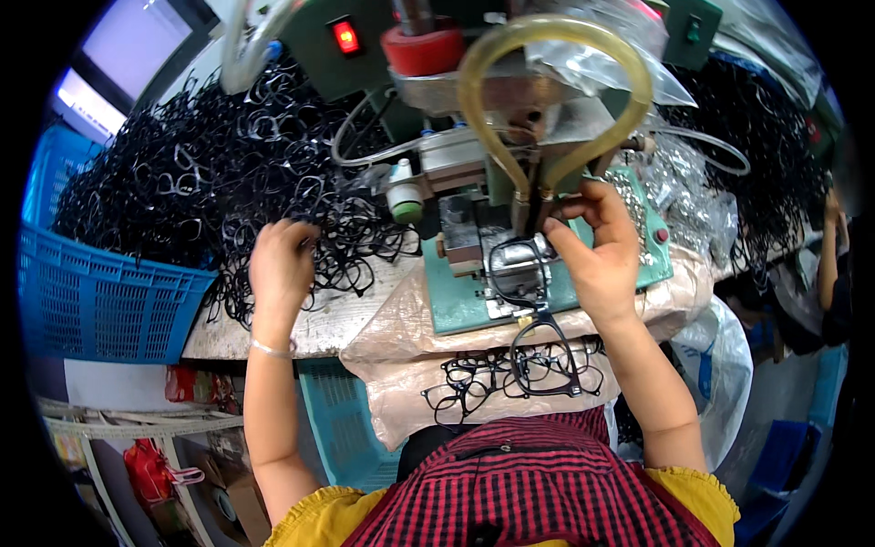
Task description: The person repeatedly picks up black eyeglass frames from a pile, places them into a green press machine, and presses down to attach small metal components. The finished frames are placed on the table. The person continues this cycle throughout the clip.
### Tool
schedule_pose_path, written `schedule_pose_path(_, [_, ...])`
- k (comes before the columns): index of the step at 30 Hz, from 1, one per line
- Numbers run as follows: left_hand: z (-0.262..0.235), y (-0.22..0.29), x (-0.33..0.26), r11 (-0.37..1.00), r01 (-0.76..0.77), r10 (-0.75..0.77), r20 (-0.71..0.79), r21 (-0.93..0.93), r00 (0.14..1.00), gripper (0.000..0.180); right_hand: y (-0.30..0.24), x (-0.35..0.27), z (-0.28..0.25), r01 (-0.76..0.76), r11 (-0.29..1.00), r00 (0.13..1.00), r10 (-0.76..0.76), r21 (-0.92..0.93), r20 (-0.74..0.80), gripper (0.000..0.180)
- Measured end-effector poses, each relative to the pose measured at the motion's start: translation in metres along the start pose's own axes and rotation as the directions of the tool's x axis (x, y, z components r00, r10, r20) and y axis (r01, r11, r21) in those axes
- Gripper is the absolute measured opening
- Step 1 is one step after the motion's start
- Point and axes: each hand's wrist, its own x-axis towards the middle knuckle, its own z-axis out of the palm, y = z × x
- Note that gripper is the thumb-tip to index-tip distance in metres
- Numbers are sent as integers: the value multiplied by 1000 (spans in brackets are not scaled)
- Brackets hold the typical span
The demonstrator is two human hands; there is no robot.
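Note:
A black eyeglass frame sits at the metal fixture of a small bench press, and its lower part reaches over the front of the press's green base. My right hand is beside the fixture, thumb and fingers drawn together below the yellowish hose. Whatever lies between those fingertips is too small or hidden to name. Over at the left, my left hand is at the edge of a big heap of black eyeglass frames. Its fingers are curled in, and what they hold is hidden.
Several eyeglass frames lie on the brown wrapping across my lap. Blue baskets flank the heap at left. Small metal parts lie right of the press. Farther right are another dark heap and another person's arm.

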Motion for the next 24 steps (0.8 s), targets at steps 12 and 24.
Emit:
schedule_pose_path(12, [10,-97,34,896,78,-90,-6,-437,996,28,-50,-19,9,-246,908,968,212,340,134,55])
schedule_pose_path(24, [-9,175,-31,263,-812,560,-603,-521,568,21,33,-41,-119,25,338,990,-137,-941,-22,29])
